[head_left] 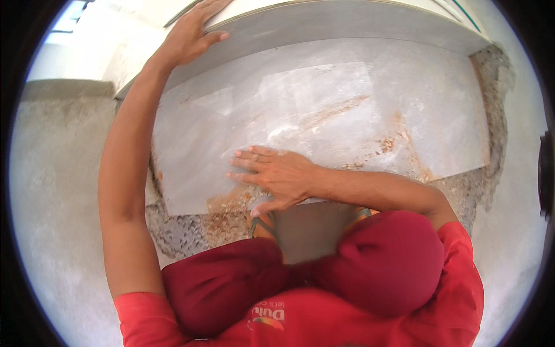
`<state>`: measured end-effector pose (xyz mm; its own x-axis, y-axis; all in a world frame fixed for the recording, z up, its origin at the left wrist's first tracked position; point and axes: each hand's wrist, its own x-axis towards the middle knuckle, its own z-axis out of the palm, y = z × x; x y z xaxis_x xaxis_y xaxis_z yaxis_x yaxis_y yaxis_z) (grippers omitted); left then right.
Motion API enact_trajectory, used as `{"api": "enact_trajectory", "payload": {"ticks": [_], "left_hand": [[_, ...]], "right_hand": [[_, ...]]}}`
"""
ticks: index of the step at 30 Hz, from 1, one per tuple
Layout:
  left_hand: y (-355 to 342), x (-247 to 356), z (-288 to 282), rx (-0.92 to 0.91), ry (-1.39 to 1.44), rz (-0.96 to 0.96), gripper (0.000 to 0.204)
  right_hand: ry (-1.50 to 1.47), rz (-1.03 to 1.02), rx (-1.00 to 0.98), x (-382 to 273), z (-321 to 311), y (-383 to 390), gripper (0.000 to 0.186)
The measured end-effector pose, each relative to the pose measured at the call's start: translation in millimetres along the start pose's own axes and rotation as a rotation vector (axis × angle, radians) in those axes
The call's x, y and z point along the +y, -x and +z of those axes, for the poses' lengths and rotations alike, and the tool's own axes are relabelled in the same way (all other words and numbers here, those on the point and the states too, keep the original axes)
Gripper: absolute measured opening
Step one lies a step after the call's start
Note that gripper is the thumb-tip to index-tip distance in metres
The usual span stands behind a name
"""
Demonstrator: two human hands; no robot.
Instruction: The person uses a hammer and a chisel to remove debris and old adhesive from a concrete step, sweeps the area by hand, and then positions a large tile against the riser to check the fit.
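Head view: grey slab fills frame centre, raised grey panel along its upper edge. Right hand is lower centre, palm down on slab, grip apart, fingers spread. Left hand is upper left at panel edge; fingertips out of sight, can't tell if grip is clamped. Brown debris lies on slab right of centre.
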<state>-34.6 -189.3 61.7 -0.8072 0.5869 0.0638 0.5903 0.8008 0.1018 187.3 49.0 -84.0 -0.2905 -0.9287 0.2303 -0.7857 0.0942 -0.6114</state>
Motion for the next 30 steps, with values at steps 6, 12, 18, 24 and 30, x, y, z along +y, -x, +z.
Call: {"api": "enact_trajectory", "payload": {"ticks": [6,12,18,24,30], "left_hand": [[-24,0,2,0.052,-0.013,0.067,0.088],[-4,0,19,0.127,-0.048,-0.041,0.086],[-23,17,16,0.101,0.056,0.007,0.082],[-28,12,10,0.079,-0.022,0.036,0.086],[-19,9,16,0.065,-0.031,0.048,0.077]], "right_hand": [[-0.1,-0.28,-0.258,-38,62,-61,0.084],[-0.211,-0.507,-0.301,-51,56,-28,0.052],[0.113,0.235,0.29,20,5,0,0.067],[0.266,0.776,0.398,20,-33,74,0.079],[0.446,1.312,0.523,-2,-62,206,0.082]]}}
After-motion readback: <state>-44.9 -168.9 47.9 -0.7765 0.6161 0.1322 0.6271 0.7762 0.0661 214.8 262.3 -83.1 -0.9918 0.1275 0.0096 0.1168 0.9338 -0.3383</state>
